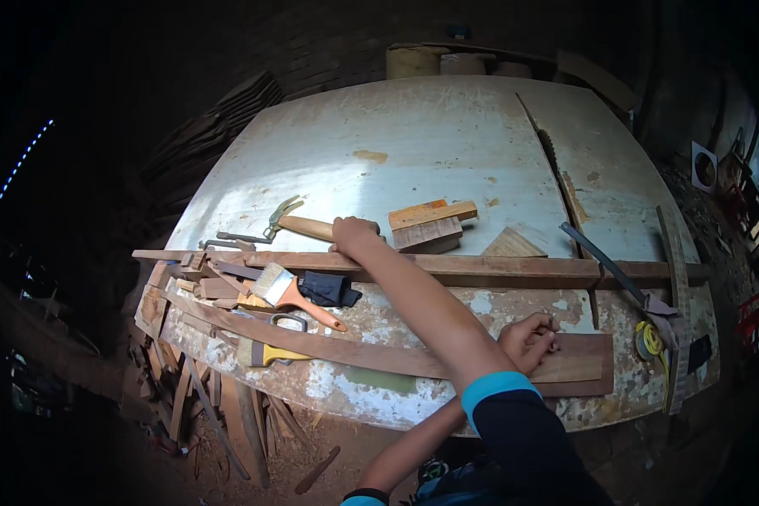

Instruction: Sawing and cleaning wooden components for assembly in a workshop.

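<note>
My arms cross, right over left. My right hand reaches to the left and closes round the wooden handle of a claw hammer, which lies on the pale tabletop with its metal head to the left. My left hand is at the right, its fingers curled and pinched together above overlapping flat wooden boards. Whatever small thing those fingers may hold cannot be made out. From these boards a long curved wooden strip runs leftward along the near side of the table.
A wooden rail crosses the table. A saw blade stands in a slot beyond it. Wood blocks, a paintbrush, a yellow-handled brush, a yellow tape measure and a dark metal bar lie about.
</note>
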### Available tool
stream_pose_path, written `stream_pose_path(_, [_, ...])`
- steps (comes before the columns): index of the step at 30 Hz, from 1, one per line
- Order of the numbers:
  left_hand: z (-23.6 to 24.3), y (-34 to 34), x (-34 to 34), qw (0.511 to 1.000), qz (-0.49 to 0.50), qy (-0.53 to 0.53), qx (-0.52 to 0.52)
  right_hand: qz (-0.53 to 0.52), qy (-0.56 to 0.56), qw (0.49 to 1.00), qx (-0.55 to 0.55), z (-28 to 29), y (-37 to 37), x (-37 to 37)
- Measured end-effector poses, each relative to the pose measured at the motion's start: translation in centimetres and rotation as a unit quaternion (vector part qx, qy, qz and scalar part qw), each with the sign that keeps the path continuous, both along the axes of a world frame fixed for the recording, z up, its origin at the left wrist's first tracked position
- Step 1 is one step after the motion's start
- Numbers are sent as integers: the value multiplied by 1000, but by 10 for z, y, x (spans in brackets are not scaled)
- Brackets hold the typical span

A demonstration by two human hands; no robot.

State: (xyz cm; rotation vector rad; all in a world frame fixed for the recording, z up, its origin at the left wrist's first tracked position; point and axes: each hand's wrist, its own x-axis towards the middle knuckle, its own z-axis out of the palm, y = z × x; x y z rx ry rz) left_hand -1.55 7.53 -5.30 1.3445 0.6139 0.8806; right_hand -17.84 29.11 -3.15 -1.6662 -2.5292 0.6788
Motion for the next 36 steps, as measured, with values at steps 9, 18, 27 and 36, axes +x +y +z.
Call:
stream_pose_path(9, [5, -1, -5, 999, 23, 25, -12, 42, 37, 985, 162, -6, 12, -9])
stream_pose_path(18, [8, -11, -1, 998, 58, -29, -24, -1, 145, 957, 250, 100, -20, 89])
stream_pose_path(27, [12, -10, -7, 999, 17, 27, 37, -97, 489, 854, 150, 186, -269, 371])
stream_pose_path(36, [16, -19, 2, 984, 35, 128, 122, -324, 553, 715, 281, 105, -436, 489])
